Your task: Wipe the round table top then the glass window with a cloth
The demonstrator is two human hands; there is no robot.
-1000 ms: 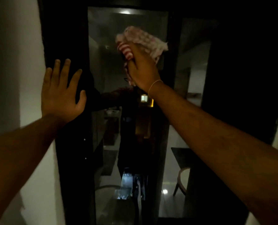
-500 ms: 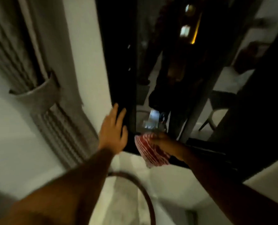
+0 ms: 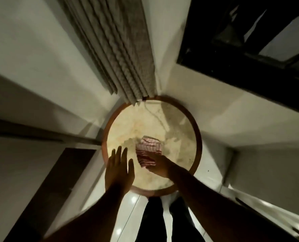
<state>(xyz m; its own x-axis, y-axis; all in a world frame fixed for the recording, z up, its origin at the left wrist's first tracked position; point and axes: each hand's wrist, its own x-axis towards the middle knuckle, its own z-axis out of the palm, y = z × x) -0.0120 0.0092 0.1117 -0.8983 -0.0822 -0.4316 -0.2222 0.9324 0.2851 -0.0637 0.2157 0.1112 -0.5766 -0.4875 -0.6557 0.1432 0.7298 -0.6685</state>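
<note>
Cloth (image 3: 148,151), red-striped, lies on round desk (image 3: 196,130), frame centre. Right hand (image 3: 160,165) grips its near edge. Left hand (image 3: 119,169) flat, fingers spread, holding nothing.

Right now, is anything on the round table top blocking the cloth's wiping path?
Nothing visible does. The cloth, under the right hand, is the only thing lying on the round table top. The open left hand hovers at its near-left rim.
</note>
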